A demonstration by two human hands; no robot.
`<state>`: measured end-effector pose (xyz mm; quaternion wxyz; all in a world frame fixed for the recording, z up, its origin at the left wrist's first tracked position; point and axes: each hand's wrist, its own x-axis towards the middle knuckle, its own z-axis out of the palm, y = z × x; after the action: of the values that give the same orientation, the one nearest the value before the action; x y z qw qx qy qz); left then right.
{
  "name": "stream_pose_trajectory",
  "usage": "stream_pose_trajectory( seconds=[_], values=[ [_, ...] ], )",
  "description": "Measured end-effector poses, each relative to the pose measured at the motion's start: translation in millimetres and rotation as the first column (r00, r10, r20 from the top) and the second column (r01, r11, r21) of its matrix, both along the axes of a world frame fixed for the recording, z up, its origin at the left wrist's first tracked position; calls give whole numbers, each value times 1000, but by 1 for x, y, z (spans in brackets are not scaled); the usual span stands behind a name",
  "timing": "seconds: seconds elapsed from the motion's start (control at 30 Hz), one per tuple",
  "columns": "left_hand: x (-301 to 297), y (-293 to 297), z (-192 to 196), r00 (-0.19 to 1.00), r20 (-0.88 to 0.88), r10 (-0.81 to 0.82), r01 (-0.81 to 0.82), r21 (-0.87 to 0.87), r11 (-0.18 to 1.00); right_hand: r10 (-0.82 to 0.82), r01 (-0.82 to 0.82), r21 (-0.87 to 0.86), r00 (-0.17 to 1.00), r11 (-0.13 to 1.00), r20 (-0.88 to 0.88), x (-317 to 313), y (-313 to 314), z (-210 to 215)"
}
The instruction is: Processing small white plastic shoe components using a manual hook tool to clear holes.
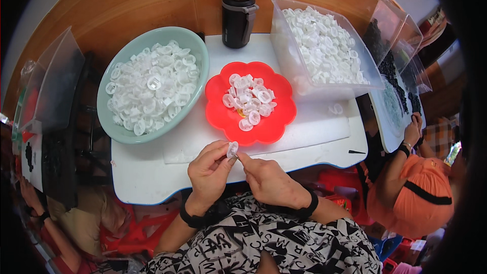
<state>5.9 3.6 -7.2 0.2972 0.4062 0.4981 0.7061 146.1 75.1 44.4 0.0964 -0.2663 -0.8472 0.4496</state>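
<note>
Between the fingertips of my left hand (209, 170) is a small round white plastic part (232, 149), held up just in front of the red flower-shaped dish (284, 122). My right hand (274, 182) is closed in a pinch, its fingertips meeting the part's lower edge; whatever small thing they grip there is too small to make out. Several similar white parts (249, 99) lie in the dish. A pale green basin (109, 122) heaped with clear-white parts stands to the left, and a clear plastic bin (329, 90) full of white pieces to the right.
A black flask (239, 12) stands at the table's back edge. One loose clear part (336, 108) and a small dark object (356, 152) lie on the white table (142, 172). A person in orange (416, 195) works at a neighbouring table on the right; another person's arm (56, 228) shows at left.
</note>
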Motion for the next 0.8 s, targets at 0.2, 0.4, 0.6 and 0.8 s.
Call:
stream_pose_trajectory(
  seconds=[0.2,0.4,0.6,0.8],
  values=[
    [-5,0,-1,998,-56,-32,29,-50,998,80,-187,366,954,912,288,0,3,19],
    [-8,-1,3,990,115,-84,91,-53,994,37,-103,458,988,883,152,13,10,19],
    [-7,-1,2,982,141,-125,130,-28,991,57,-95,494,994,864,92,12,10,19],
    [-5,-2,2,982,136,-134,139,-28,990,63,-141,497,983,856,171,9,10,19]
  ],
)
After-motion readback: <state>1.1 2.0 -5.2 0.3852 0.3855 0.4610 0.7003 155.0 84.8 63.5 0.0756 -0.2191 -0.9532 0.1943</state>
